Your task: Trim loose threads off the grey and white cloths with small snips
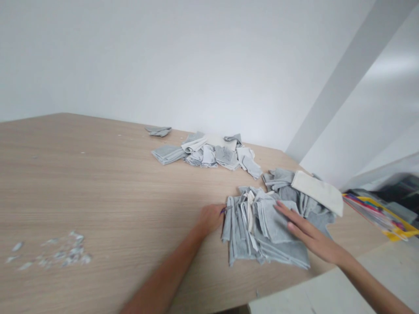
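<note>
My left hand (209, 218) is closed at the left side of a pile of folded grey cloth pieces (242, 248). A small purple-handled tool (223, 210) with a thin metallic part sticks out of its fingers, against the pile's edge; its exact kind is too small to make out. My right hand (309, 235) lies with fingers stretched over the pile's right side, fingertips on a folded grey cloth (275, 224). A strip of off-white cloth (250, 211) shows between the grey layers.
Behind the right hand lie more grey cloths with a cream folded cloth (317, 189) on top. Several grey and white cloths (225, 157) are heaped near the wall. Small scraps (75, 253) lie at the left of the wooden table (114, 196). A yellow tray (397, 235) stands at right.
</note>
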A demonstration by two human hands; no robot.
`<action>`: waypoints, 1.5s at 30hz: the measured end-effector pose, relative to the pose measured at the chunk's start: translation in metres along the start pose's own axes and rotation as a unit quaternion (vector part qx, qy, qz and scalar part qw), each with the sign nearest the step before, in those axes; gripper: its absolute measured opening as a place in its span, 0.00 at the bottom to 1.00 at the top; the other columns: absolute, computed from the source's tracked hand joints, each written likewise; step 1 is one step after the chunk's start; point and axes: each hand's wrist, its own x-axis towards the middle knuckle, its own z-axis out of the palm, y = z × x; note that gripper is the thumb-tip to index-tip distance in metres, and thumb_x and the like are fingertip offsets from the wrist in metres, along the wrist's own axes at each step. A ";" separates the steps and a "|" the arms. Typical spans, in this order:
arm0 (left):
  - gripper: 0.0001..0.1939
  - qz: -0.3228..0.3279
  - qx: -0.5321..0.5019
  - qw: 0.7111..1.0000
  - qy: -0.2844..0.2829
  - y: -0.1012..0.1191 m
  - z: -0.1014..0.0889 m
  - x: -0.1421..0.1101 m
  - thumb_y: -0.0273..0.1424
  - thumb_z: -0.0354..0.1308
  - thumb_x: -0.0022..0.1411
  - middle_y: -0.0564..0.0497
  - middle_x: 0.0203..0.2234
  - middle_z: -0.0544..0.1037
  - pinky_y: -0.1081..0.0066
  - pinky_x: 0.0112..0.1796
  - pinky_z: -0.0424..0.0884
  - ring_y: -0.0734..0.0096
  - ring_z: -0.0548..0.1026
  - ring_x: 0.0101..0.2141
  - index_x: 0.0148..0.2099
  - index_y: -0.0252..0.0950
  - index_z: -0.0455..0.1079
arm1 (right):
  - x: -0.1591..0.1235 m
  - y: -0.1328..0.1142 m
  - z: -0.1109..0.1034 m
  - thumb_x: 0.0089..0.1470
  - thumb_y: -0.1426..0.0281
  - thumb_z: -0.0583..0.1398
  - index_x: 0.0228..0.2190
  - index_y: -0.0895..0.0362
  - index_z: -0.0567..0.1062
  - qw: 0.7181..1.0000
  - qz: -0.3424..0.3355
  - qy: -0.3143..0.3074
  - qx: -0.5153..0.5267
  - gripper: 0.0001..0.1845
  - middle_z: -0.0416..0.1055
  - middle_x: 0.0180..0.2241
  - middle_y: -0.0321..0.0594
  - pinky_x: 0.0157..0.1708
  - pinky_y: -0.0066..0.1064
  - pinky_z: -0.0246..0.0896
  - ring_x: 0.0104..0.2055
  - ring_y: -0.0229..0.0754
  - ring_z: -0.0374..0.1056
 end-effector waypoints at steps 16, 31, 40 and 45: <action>0.17 0.000 0.034 0.999 -0.006 0.001 0.004 0.004 0.33 0.46 0.69 0.46 0.44 0.81 0.63 0.44 0.70 0.58 0.78 0.44 0.55 0.45 0.72 | 0.049 0.026 0.069 0.68 0.61 0.44 0.65 0.56 0.59 0.980 -0.052 0.114 -0.152 0.28 0.59 0.65 0.45 0.66 0.53 0.45 0.67 0.48 0.54; 0.20 -0.012 0.065 0.998 -0.008 0.005 0.002 0.004 0.36 0.46 0.69 0.46 0.46 0.80 0.63 0.45 0.69 0.57 0.77 0.46 0.58 0.46 0.69 | 0.020 0.009 0.049 0.66 0.64 0.49 0.61 0.57 0.66 0.960 -0.062 0.214 -0.169 0.25 0.62 0.63 0.47 0.66 0.53 0.46 0.65 0.50 0.58; 0.19 -0.012 0.068 0.998 0.005 0.007 0.004 0.003 0.35 0.45 0.69 0.46 0.45 0.80 0.64 0.44 0.70 0.58 0.77 0.45 0.57 0.46 0.71 | -0.077 -0.056 0.129 0.54 0.72 0.65 0.46 0.51 0.76 0.958 -0.068 0.275 0.038 0.16 0.76 0.33 0.42 0.36 0.39 0.69 0.36 0.46 0.72; 0.20 -0.013 0.060 0.998 0.008 0.006 0.006 0.003 0.36 0.44 0.69 0.44 0.45 0.80 0.62 0.45 0.69 0.56 0.77 0.46 0.58 0.45 0.70 | -0.088 -0.049 0.165 0.53 0.62 0.66 0.42 0.54 0.79 0.975 0.046 0.190 0.103 0.15 0.74 0.34 0.42 0.34 0.38 0.70 0.35 0.44 0.70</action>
